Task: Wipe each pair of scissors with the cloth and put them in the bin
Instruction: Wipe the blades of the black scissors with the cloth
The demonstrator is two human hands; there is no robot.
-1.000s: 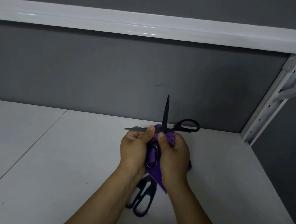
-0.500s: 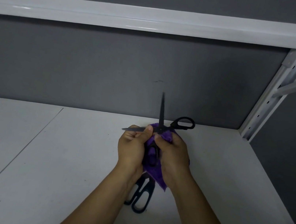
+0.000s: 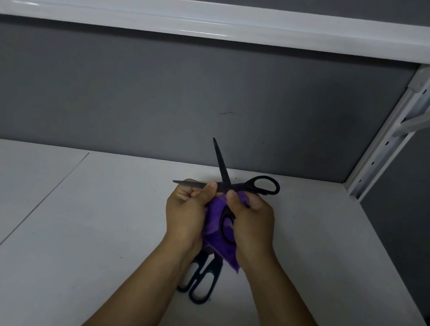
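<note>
Both forearms bare, entering from bottom edge, converging toward centre. Left hand (image 3: 187, 209) fisted, back up, thumb pinching one blade of scissors (image 3: 224, 169). Right hand (image 3: 251, 218) just beside it, fingers curled round purple cloth (image 3: 215, 210), thumb tip near scissors pivot. Wrists roughly straight.

Reckoned from the left hand (image 3: 187, 211) and right hand (image 3: 254, 221), open shelf (image 3: 59, 223) ran from 7 to 10 o'clock and from 3 to 5. The wall (image 3: 162, 99) closed off 12, the beam (image 3: 201, 20) capped it overhead, and the post (image 3: 378, 148) stood at 2. The held scissors (image 3: 224, 169) thrust one blade toward 12, one toward 9. A second pair (image 3: 205, 259) lay at 6, under the wrists.
</note>
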